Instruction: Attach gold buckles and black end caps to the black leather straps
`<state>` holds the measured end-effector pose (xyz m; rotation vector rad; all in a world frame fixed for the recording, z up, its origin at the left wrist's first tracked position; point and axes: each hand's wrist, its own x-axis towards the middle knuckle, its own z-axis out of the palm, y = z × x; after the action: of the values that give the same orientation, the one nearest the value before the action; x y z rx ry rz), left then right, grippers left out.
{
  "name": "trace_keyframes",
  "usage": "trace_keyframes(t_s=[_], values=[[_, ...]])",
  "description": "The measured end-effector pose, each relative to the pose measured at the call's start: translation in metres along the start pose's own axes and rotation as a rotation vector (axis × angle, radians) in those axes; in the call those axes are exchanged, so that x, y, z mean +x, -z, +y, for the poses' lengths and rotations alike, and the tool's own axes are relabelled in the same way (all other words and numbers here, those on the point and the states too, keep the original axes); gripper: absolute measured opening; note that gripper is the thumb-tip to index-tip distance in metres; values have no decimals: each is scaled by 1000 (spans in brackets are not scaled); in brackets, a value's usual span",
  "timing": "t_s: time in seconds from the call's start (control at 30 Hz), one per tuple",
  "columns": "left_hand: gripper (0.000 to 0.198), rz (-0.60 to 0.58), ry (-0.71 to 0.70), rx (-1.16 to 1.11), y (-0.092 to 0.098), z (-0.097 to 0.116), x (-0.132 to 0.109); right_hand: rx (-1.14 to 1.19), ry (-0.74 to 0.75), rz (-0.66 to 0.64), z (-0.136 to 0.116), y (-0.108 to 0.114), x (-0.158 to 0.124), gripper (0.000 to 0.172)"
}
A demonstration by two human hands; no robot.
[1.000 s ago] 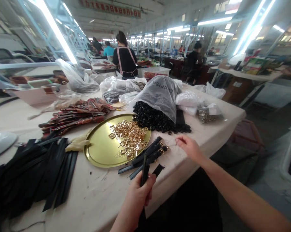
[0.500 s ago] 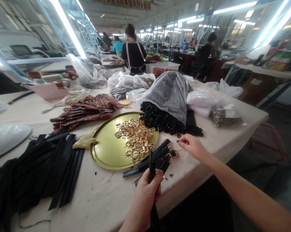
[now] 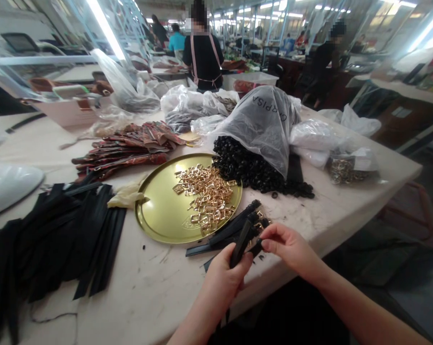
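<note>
My left hand point(image 3: 223, 273) is closed round a folded black strap point(image 3: 241, 243), which points up and away from me. Thumb and fingertips of my right hand point(image 3: 290, 247) pinch a small black loop at the strap's short end; the fingers partly hide it. Just beyond my hands lies a bundle of black straps with gold buckles point(image 3: 234, 225). Many loose gold buckles point(image 3: 209, 194) are heaped on a round golden tray point(image 3: 155, 218). To its right, a pile of small black loops point(image 3: 245, 167) spills from a translucent plastic bag point(image 3: 263, 120).
Long black strips point(image 3: 58, 239) lie at the left, with patterned reddish pieces point(image 3: 130, 148) behind them. Clear bags point(image 3: 313, 136) stand near the table's right edge point(image 3: 374, 206). A pink box point(image 3: 67, 115) sits at the back left. A person point(image 3: 205, 55) stands beyond the table.
My right hand has come down and left from beside the loop pile to the strap. The strap in my left hand has tilted right, its short end now facing my right fingers.
</note>
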<state>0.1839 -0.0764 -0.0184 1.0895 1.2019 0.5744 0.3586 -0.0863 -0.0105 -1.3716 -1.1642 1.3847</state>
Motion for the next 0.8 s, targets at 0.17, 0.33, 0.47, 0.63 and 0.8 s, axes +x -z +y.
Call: trace_keyframes(t_s=[0.17,0.33,0.47,0.63,0.8], values=[[25,-63,-42,12,-3,4,-12,55,-25,-96,1,-12,-8,28],[25,-125,-130,-21,-3,15,-32,225,-8,-64,2,-26,-19,21],[23,-96,-108,-48,-4,12,-41,99,109,-48,-5,-34,-41,22],[27,-93,-111,-84,-7,10,-51,205,140,-134,-7,-28,-59,37],[25,-208,-80,-60,-8,9,-60,263,22,-242,-4,-22,-60,17]])
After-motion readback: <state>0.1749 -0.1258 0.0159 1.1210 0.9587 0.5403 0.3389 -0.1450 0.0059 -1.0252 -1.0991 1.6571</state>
